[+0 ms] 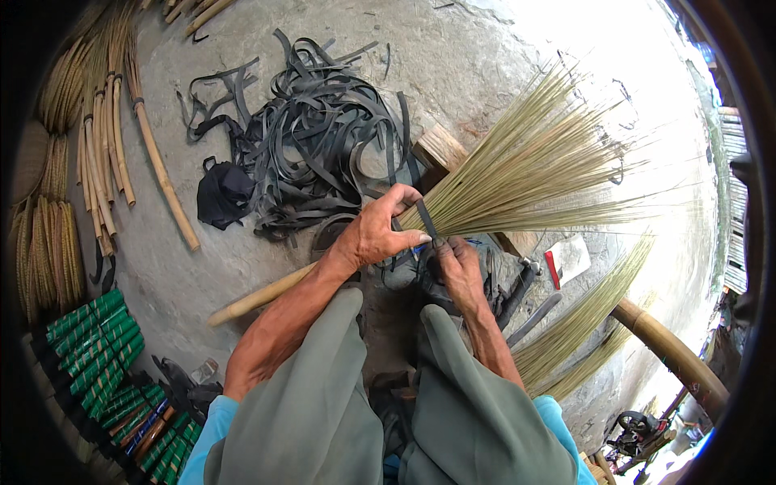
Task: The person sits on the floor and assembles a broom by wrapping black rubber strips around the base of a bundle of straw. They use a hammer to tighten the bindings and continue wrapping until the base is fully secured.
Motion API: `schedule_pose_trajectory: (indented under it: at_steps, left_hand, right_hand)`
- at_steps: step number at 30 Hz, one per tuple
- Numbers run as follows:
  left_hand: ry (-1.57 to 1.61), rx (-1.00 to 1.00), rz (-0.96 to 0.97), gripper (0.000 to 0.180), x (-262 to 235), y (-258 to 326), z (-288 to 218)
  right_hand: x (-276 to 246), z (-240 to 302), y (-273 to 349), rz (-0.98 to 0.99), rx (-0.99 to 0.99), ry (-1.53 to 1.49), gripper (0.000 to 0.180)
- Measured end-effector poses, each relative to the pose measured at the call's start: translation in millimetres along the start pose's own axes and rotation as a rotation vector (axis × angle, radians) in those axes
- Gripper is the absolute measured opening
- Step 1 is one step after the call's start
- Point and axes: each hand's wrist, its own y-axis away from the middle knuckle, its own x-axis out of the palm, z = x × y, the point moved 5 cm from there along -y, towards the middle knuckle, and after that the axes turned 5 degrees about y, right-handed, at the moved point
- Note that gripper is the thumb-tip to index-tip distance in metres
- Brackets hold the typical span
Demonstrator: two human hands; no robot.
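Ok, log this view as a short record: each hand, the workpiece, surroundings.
left hand: around the neck of a straw broom
right hand: pinching a flat black strip across the neck
bamboo handle: passes beneath left forearm
beyond left hand: tangled black strips
upper left: bamboo-handled brooms
lower right: straw bundles

Rough grey concrete-like floor (461, 56), uneven surface, blown out white by strong daylight at right. Pale slatted wall (730, 145), far right edge. Thick brown round pole (671, 349), lower right.
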Motion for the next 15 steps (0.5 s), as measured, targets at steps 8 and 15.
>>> schedule_pose_trajectory:
  at_steps: [8,15]
  left_hand:
    - [-0.391,0.017,0.011,0.090,5.6,1.8,-4.8]
    - [-0.288,-0.034,0.035,0.086,2.3,0.5,-6.4]
  right_hand:
    - [-11.3,25.1,25.8,-0.020,-0.070,0.259,0.036]
    - [-26.3,2.6,17.0,-0.112,-0.082,0.701,0.025]
